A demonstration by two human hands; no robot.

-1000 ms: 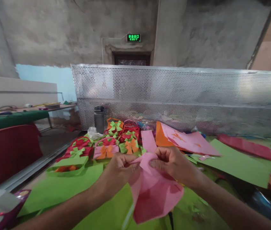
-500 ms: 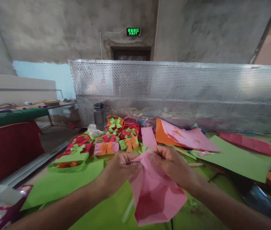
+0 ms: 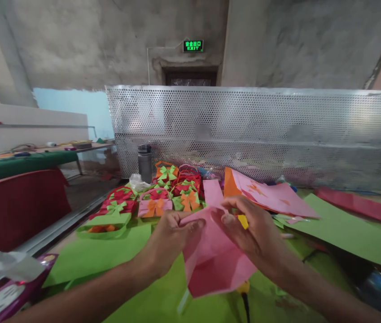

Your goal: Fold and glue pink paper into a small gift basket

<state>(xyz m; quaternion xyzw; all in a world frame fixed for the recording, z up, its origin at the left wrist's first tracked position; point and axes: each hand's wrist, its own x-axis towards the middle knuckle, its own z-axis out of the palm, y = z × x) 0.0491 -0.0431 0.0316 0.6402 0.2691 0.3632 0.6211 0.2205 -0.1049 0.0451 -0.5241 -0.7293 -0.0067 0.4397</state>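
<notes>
In the head view my left hand (image 3: 173, 240) pinches the upper left edge of a pink bag piece (image 3: 215, 255), folded from a thin felt-like or paper-like sheet. The piece hangs above the green table, with its darker inside showing at the bottom. My right hand (image 3: 252, 231) is at the piece's upper right side, thumb and index finger apart; its thumb is close to or touching the pink surface. Behind the right fingers shows a bit of yellow. Below the piece are a yellow object (image 3: 244, 287) with a black cord and a whitish stick (image 3: 183, 301).
Small bags with bows (image 3: 155, 207) crowd the back left beside a grey bottle (image 3: 145, 163). Pink and orange sheets (image 3: 274, 190) and a green sheet (image 3: 348, 229) lie to the right. A purple power strip (image 3: 11, 291) is front left. A perforated metal panel (image 3: 254, 130) stands behind.
My right thumb and index finger have spread from their pinch on the pink piece's top edge. My left hand keeps its pinch. The view has shifted slightly.
</notes>
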